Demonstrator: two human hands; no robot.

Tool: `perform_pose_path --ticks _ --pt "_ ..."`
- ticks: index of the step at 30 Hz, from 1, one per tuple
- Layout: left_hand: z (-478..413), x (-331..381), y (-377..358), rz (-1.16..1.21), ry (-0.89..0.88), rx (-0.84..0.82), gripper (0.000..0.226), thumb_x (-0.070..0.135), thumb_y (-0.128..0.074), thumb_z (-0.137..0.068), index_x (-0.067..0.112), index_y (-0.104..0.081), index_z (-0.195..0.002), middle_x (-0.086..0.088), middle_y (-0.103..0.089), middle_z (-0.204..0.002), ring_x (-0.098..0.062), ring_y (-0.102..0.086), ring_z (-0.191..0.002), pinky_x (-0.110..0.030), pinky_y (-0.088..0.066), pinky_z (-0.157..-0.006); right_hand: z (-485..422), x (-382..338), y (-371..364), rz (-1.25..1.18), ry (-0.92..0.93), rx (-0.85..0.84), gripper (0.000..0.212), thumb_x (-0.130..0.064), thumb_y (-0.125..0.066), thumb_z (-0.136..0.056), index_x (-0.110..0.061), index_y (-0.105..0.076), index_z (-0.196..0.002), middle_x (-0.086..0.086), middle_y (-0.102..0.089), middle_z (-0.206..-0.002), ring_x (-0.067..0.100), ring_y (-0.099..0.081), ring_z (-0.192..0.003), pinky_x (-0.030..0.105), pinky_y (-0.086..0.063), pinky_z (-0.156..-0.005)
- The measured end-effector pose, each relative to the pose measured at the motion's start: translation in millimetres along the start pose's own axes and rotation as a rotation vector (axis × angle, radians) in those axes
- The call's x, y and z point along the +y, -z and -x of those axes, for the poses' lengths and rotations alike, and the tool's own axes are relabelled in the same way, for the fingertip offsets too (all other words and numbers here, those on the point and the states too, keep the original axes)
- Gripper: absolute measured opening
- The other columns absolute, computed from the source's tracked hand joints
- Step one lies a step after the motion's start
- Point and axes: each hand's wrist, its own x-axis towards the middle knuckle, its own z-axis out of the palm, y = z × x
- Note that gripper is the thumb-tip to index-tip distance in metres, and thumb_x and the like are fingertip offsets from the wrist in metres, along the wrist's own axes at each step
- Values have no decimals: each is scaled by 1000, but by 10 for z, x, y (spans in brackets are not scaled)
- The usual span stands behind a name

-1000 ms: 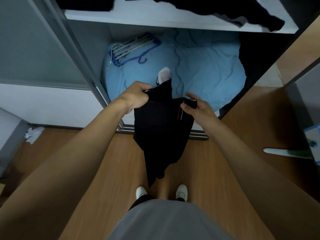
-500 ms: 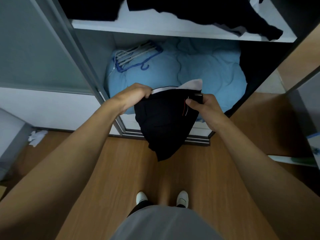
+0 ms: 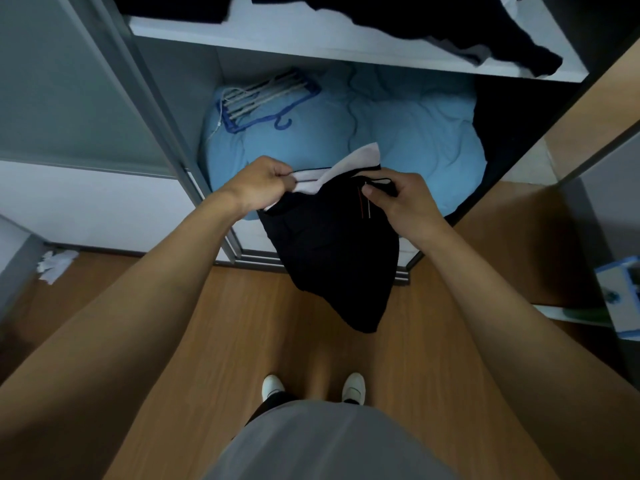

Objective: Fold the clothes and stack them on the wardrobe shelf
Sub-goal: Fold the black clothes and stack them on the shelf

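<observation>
Before the wardrobe, left hand (image 3: pixel 263 183) and right hand (image 3: pixel 403 206) pinch the black garment (image 3: pixel 332 251), hanging lengthwise downward.

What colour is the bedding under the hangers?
Light blue bedding, clearest in the head view.

Pinch-curled left hand (image 3: pixel 265 185) and right hand (image 3: pixel 407 206)

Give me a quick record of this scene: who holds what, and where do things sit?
left hand: pinches the garment's white top edge
right hand: pinches the garment's top right corner
black garment: hangs in the air before the wardrobe
shelf: dark clothes lie rumpled on it
blue bedding: below the shelf, hangers on it
</observation>
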Motion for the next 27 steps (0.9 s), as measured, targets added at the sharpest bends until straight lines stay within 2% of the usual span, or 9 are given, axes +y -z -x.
perform_pose_path --ticks 4,7,11,13,16,19,22,24,27 --pt "-62 111 13 355 54 164 17 9 -60 -88 10 -69 -74 -1 -63 -77 -14 -56 -74 -23 -44 -71 12 13 42 164 177 -90 33 0 -60 -95 -15 -67 -124 0 -40 -148 11 -44 -137 24 -33 -116" --pt "-143 141 70 360 85 258 16 7 -61 -88 8 -72 -77 -5 -70 -86 -18 -64 -87 -32 -52 -83 24 38 66 339 372 -87 35 -3 -64 -93 -18 -66 -124 4 -11 -158 33 -22 -149 35 -19 -123" --pt "-101 221 108 271 1 191 18 9 -58 -87 -6 -63 -79 -10 -55 -72 -19 -49 -65 -32 -39 -61 -88 -3 -8 608 561 -135 27 -10 -66 -93 -21 -74 -116 6 -32 -157 37 -21 -147 48 -17 -118" --pt "-41 293 101 196 -97 142 23 10 -55 -88 -1 -55 -68 -2 -48 -58 -13 -42 -51 -25 -31 -51 -157 -30 -63 686 508 -246 24 -16 -63 -96 -21 -72 -118 -1 -40 -155 32 -20 -149 59 -8 -119" --pt "11 338 125 132 -189 200 27 11 -53 -90 3 -47 -64 -1 -36 -55 -10 -32 -46 -27 -24 -47 -205 -20 -80 752 309 -410 32 -26 -51 -103 -23 -61 -134 -2 -50 -149 20 -27 -148 46 12 -118" --pt "36 327 186 173 -202 320 38 11 -50 -95 13 -39 -58 5 -32 -52 -4 -27 -40 -22 -23 -42 -141 17 -44 808 113 -593 33 -33 -42 -106 -24 -58 -133 -6 -63 -123 16 -54 -118 30 -21 -111" --pt "27 284 257 228 -132 472 31 6 -43 -92 9 -41 -61 -4 -35 -57 -10 -30 -46 -26 -23 -47 -76 31 -78 788 8 -664 30 -35 -41 -106 -19 -61 -121 1 -67 -108 21 -61 -101 38 -46 -91" --pt "44 269 277 244 -102 474 28 6 -43 -91 4 -44 -63 -7 -38 -58 -13 -32 -47 -25 -24 -48 -80 63 -115 769 42 -654 32 -34 -41 -106 -19 -61 -126 3 -65 -125 23 -59 -115 41 -45 -97" --pt "88 294 266 315 -92 401 38 5 -47 -92 15 -36 -56 3 -32 -49 -8 -26 -40 -25 -21 -45 -112 122 -185 747 165 -631 34 -31 -43 -106 -17 -61 -131 -9 -28 -161 13 -39 -140 35 -38 -108"
